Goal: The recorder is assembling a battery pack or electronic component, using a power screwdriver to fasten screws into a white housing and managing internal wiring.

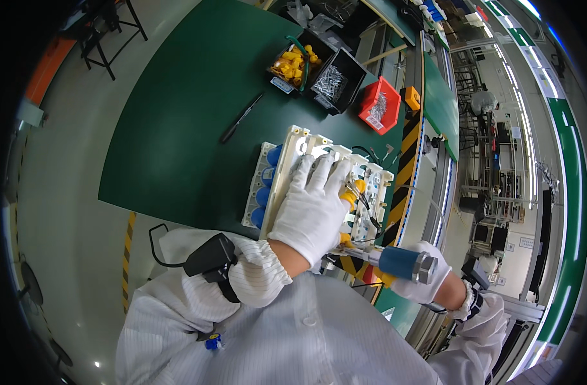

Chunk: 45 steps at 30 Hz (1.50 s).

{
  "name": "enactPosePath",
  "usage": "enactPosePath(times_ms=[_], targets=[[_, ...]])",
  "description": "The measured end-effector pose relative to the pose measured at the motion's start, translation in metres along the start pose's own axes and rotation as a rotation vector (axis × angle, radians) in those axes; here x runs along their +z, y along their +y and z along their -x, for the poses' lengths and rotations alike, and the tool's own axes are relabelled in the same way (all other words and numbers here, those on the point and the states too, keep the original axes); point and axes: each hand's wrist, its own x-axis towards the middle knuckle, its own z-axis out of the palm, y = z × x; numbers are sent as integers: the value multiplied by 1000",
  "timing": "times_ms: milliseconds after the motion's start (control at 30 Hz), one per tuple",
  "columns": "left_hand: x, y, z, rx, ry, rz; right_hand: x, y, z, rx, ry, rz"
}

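Observation:
My left hand point(314, 208), in a white glove, lies with its fingers stretched out and spread over a white plastic frame point(282, 183). Blue cylindrical cells point(262, 196) show along the frame's left side. To the right of my fingers are yellow caps point(350, 196) and dark wires point(370, 215) on the assembly. My right hand point(425, 282), also gloved, is closed around a blue-and-silver cylindrical tool point(398, 263) with a hex-shaped metal end. Its slim metal neck points left, toward the assembly's near edge; the tip's contact is hidden.
Beyond the assembly stand a black bin of yellow caps point(287, 66), a black bin of screws point(335, 83) and a red bin point(380, 106) of small metal parts. A black pen point(242, 117) lies on the green table point(178, 128). Yellow-and-black tape point(405, 154) edges the right side.

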Motion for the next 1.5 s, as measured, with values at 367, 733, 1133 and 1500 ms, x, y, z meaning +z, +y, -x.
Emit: enactPosePath(times_ms=[367, 733, 1133, 1500], targets=[[-26, 3, 16, 68, 131, 114, -16, 211, -87, -155, 1082, -1069], [-12, 31, 29, 311, -89, 2, -72, 273, -249, 182, 1203, -668], [-19, 29, 7, 313, -207, -63, -77, 246, -257, 176, 1119, -670], [-22, 25, 3, 372, -201, -54, -29, 222, -173, -342, 1303, -1056]])
